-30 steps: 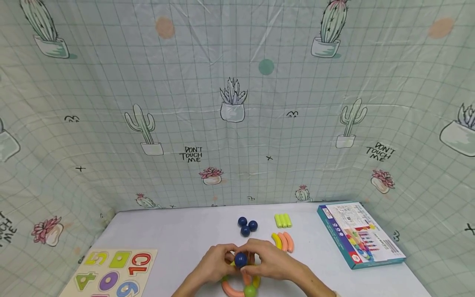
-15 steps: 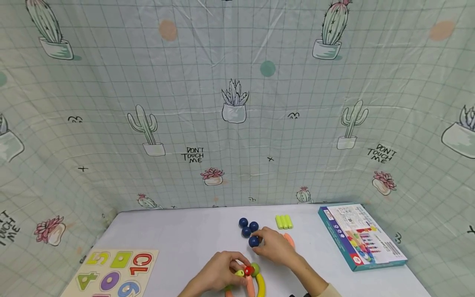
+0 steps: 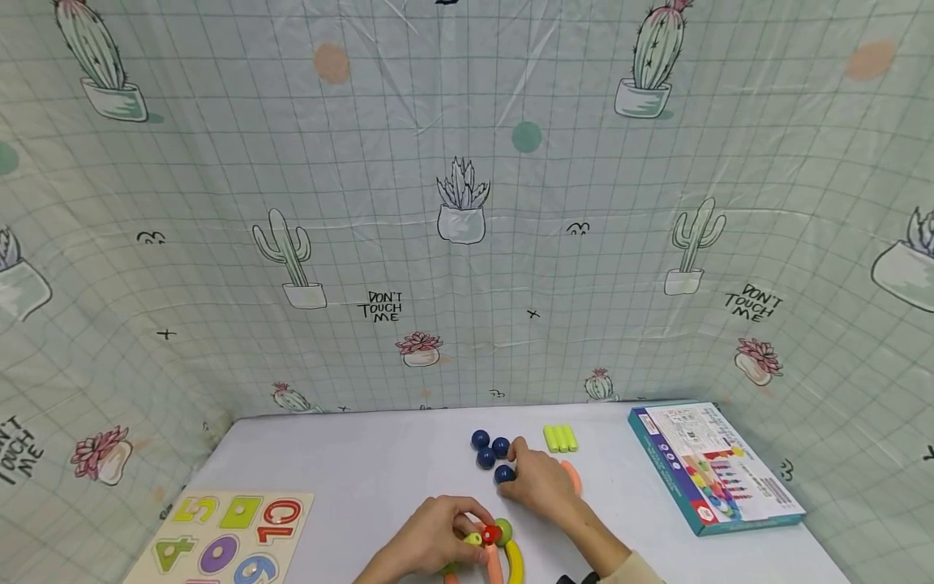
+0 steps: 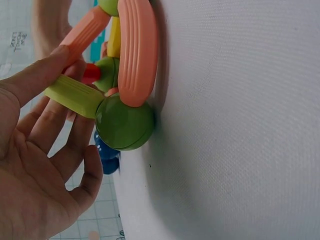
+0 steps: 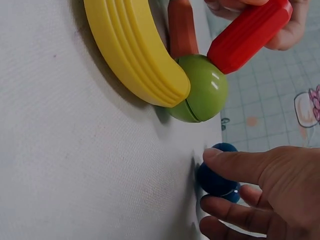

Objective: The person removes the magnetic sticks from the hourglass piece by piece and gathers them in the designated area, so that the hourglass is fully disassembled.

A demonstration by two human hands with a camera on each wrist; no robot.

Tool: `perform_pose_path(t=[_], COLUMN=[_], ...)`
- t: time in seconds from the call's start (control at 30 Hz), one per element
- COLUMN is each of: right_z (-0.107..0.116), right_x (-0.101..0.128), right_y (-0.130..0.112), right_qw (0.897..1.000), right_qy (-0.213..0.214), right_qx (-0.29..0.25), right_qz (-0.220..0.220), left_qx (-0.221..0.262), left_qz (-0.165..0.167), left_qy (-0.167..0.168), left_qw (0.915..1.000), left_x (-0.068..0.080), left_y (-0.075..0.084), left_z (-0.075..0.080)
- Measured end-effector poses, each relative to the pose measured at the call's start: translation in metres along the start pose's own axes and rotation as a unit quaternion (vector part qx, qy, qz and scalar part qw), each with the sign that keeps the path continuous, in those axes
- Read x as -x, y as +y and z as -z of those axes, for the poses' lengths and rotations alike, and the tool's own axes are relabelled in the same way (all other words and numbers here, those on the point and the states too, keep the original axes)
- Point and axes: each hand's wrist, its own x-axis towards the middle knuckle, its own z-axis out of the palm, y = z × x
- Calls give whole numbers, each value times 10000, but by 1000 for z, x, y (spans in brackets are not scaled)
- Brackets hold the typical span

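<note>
My left hand (image 3: 441, 531) pinches straight sticks at the top of a small ball-and-stick structure. In the left wrist view its thumb lies on a salmon stick (image 4: 85, 34), with fingers behind a yellow-green stick (image 4: 75, 96). A dark green ball (image 4: 125, 122) joins that stick to a curved salmon piece (image 4: 137, 52) at the base. A curved yellow piece (image 5: 137, 55) and a red stick (image 5: 250, 35) meet at another green ball (image 5: 202, 87). My right hand (image 3: 543, 483) holds a blue ball (image 3: 504, 474) at the table, between thumb and fingers.
Several blue balls (image 3: 485, 458) cluster just beyond the right hand. Three yellow-green sticks (image 3: 560, 438) lie behind it, and a salmon curved piece (image 3: 572, 477) shows beside it. A number puzzle board (image 3: 219, 535) lies left; a toy box (image 3: 715, 466) lies right.
My right hand has carried the blue ball from above the structure to beside the other blue balls. The left hand stays at the structure, whose red stick end has come into sight.
</note>
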Motion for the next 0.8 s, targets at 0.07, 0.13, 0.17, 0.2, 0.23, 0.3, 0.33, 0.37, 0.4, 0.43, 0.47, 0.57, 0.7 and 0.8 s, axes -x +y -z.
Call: perform_pose_path(t=[0.07, 0.13, 0.17, 0.2, 0.23, 0.3, 0.33, 0.37, 0.4, 0.43, 0.47, 0.57, 0.7, 0.8], right_z=[-1, -2, -2, -2, -2, -2, -2, -3, -3, -3, -3, -3, -4, -5], right_x=[-1, -3, -3, -4, -5, -7, -7, -8, -8, -8, -9, -10, -12, -13], right_y=[0, 1, 1, 1, 1, 1, 1, 1, 1, 1, 1, 0, 0, -1], right_qw=[9999, 9998, 9998, 9997, 9996, 9995, 9995, 9995, 9994, 9994, 9993, 9994, 9996, 9995], right_qy=[85, 132, 149, 179, 198, 222, 227, 233, 239, 237, 233, 198, 130, 112], right_qx=[40, 71, 82, 92, 82, 21, 0, -31, -50, -69, -81, -98, -94, -108], right_qz=[47, 98, 117, 145, 167, 202, 212, 228, 243, 257, 265, 279, 253, 267], left_qx=[-9, -17, -25, -38, -46, -46, -43, -42, -38, -27, -23, -8, -13, 0], left_qz=[12, 16, 15, 10, 11, 9, 10, 13, 18, 27, 33, 49, 68, 74], left_qy=[14, 21, 25, 29, 30, 29, 27, 23, 24, 20, 19, 27, 77, 104], left_qw=[10000, 10000, 10000, 10000, 10000, 10000, 10000, 10000, 10000, 10000, 10000, 10000, 9999, 9999], left_x=[0, 0, 0, 0, 0, 0, 0, 1, 1, 1, 1, 1, 1, 0], left_y=[0, 0, 0, 0, 0, 0, 0, 0, 0, 0, 0, 1, 0, 0], left_z=[0, 0, 0, 0, 0, 0, 0, 0, 0, 0, 0, 0, -1, -1])
